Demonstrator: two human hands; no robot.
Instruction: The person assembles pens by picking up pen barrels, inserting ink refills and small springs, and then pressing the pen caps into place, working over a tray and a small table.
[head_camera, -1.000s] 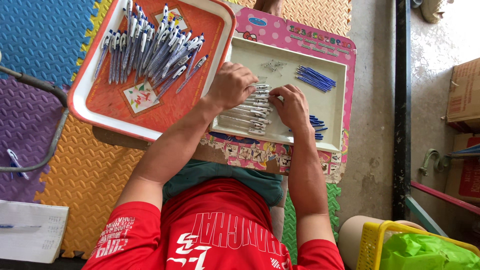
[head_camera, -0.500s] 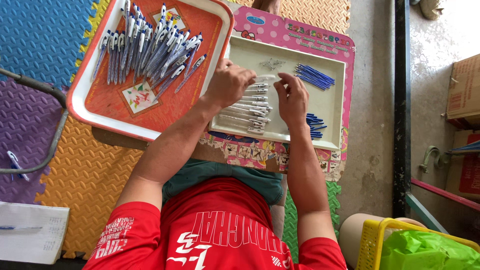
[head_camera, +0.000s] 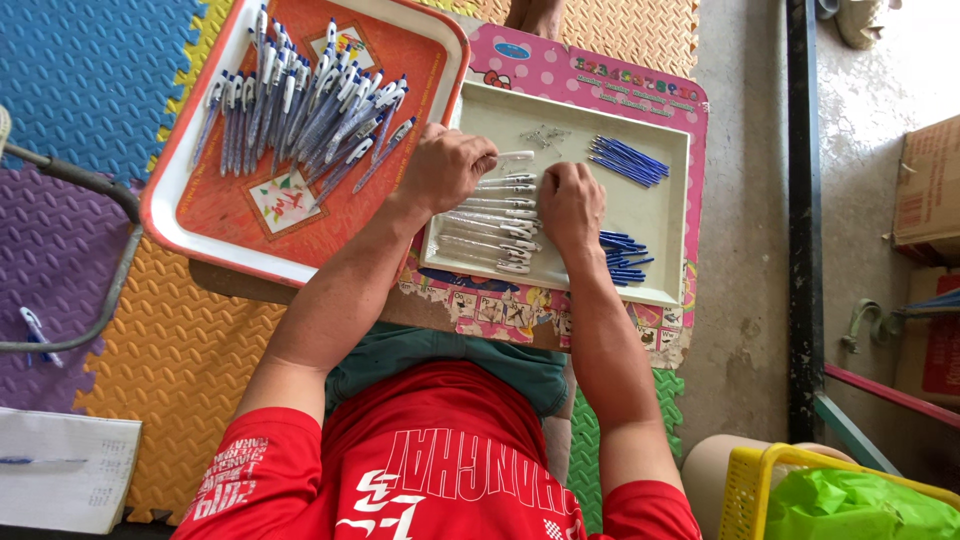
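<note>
Floor: foam mats (head_camera: 100, 90) under a low pink table (head_camera: 640, 95).
Beige tray (head_camera: 660, 215): clear pen barrels (head_camera: 490, 225) are laid in rows — kept orderly.
Left hand (head_camera: 445, 168): fingers are closed on one barrel.
Right hand (head_camera: 570, 205): fingers curled, pressed onto the rows.
Red tray (head_camera: 400, 200): finished pens (head_camera: 300, 110) are heaped apart.

Count, head view. Trays: 2, one orange tray (head_camera: 420, 120) and one beige tray (head_camera: 660, 215). Clear pen barrels (head_camera: 490, 225) in a row: about 9. Bundles of blue refills (head_camera: 628, 160): 2. Assembled pens (head_camera: 300, 110) heaped, roughly two dozen; exact number unreadable. Hands: 2. Yellow basket (head_camera: 745, 480): 1.
</note>
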